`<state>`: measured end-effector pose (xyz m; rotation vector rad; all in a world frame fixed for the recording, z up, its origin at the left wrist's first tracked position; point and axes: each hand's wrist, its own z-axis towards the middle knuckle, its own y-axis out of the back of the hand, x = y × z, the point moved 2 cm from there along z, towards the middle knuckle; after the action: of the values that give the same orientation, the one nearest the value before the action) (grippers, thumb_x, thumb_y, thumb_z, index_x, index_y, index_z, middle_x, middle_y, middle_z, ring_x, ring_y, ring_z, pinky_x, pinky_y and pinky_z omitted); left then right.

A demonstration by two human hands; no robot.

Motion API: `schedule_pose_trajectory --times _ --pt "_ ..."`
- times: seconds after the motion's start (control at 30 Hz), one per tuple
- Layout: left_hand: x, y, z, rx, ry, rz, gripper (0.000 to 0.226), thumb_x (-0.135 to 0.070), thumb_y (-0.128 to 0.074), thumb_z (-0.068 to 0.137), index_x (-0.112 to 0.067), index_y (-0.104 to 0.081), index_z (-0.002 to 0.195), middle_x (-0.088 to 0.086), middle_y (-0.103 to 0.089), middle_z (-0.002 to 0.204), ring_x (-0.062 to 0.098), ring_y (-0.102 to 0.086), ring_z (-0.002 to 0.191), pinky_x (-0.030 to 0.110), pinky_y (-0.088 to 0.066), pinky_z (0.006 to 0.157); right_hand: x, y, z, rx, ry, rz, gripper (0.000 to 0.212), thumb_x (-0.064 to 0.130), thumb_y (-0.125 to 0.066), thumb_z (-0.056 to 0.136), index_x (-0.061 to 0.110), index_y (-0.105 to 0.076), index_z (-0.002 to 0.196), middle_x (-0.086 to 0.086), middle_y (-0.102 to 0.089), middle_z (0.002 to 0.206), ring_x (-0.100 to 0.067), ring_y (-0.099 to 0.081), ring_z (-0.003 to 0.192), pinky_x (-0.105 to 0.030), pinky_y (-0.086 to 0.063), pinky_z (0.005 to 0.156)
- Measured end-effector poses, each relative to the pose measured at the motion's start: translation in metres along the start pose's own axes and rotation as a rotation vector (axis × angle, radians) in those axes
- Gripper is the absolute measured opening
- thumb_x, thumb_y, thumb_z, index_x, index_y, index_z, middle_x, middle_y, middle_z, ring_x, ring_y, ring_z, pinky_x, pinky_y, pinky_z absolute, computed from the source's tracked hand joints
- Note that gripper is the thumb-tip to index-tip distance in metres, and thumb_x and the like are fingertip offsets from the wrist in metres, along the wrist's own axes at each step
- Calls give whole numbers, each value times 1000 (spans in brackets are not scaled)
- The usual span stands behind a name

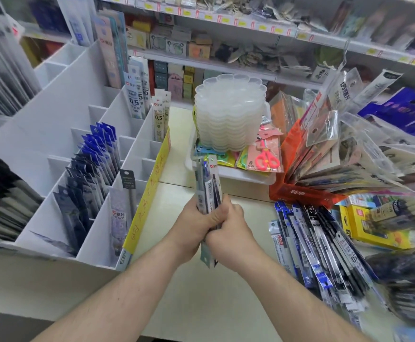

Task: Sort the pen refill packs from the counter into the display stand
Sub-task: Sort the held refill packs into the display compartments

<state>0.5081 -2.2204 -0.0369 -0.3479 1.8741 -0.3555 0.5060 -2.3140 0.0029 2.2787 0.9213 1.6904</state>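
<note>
Both my hands grip one upright bundle of pen refill packs (207, 180) above the middle of the counter. My left hand (196, 222) wraps the bundle from the left, and my right hand (228, 227) clasps it from the right, lower down. A loose pile of refill packs (325, 248) lies on the counter to the right of my hands. The white display stand (53, 124) with stepped compartments sits at the left. Some of its slots hold blue and dark packs (95, 166); others are bare.
A stack of translucent flower-shaped trays (228, 114) stands behind my hands, on a white tray with pink scissors (267, 160). An orange-red box of bagged stationery (325, 154) fans out at right. A yellow box (364, 225) lies far right. Store shelves run across the back.
</note>
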Motion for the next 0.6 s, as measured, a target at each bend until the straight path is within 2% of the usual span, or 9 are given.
schedule_pose_trajectory --times 0.07,0.13,0.2,0.27,0.33,0.4,0.47,0.53,0.6 --pt "-5 -1 -4 -42 16 -62 49 -25 -78 71 1 -61 109 14 -69 90 23 -69 82 29 -55 69 5 0 -5 71 12 -47 51 9 -52 78 28 -40 123 5 -34 107 -17 -57 91 -29 -53 58" --pt "-12 0 -7 -130 69 -171 32 -11 -68 74 0 -66 104 19 -68 88 27 -69 79 32 -56 66 8 5 -9 143 53 -117 68 18 -56 72 31 -37 137 8 -33 109 -15 -55 103 -33 -57 74" --pt "-21 4 -10 -180 94 -213 15 -2 -61 83 -1 -67 97 17 -67 81 24 -69 69 30 -56 59 11 15 -10 154 77 -124 74 22 -61 74 35 -37 143 9 -38 116 -10 -50 113 -23 -53 82" --pt "-32 9 -15 -182 115 -191 15 0 -54 89 -2 -68 91 13 -67 79 19 -69 67 29 -56 58 14 31 -9 20 90 -27 61 16 -66 75 40 -51 130 11 -51 110 -6 -54 101 -13 -44 76" --pt "-43 13 -21 -161 100 -187 13 -4 -60 82 -3 -71 86 11 -71 81 20 -72 73 31 -58 64 18 46 -8 -113 132 111 42 7 -69 75 37 -63 104 12 -61 89 -7 -58 79 -18 -43 71" --pt "-53 14 -28 -132 69 -206 14 -11 -65 71 -5 -75 78 12 -72 76 21 -72 70 32 -60 65 25 48 -8 -107 176 175 32 6 -73 79 31 -66 97 10 -60 74 -8 -53 64 -20 -43 63" --pt "-61 12 -34 -113 38 -221 15 -14 -67 68 -5 -76 76 13 -70 73 22 -70 65 31 -59 60 33 41 -8 -62 200 137 30 20 -81 76 31 -65 98 10 -56 71 -6 -48 59 -19 -42 58" --pt "-65 10 -39 -102 20 -226 20 -15 -69 70 -3 -74 85 16 -70 77 24 -70 65 32 -59 58 39 32 -8 -39 218 52 38 30 -84 69 34 -64 101 11 -57 73 -2 -49 59 -21 -46 60" --pt "-70 11 -44 -98 -2 -225 24 -9 -77 73 -1 -73 96 20 -73 87 28 -72 71 34 -60 62 46 27 -8 10 247 56 31 26 -83 73 32 -68 99 8 -67 76 -3 -58 65 -26 -54 65"
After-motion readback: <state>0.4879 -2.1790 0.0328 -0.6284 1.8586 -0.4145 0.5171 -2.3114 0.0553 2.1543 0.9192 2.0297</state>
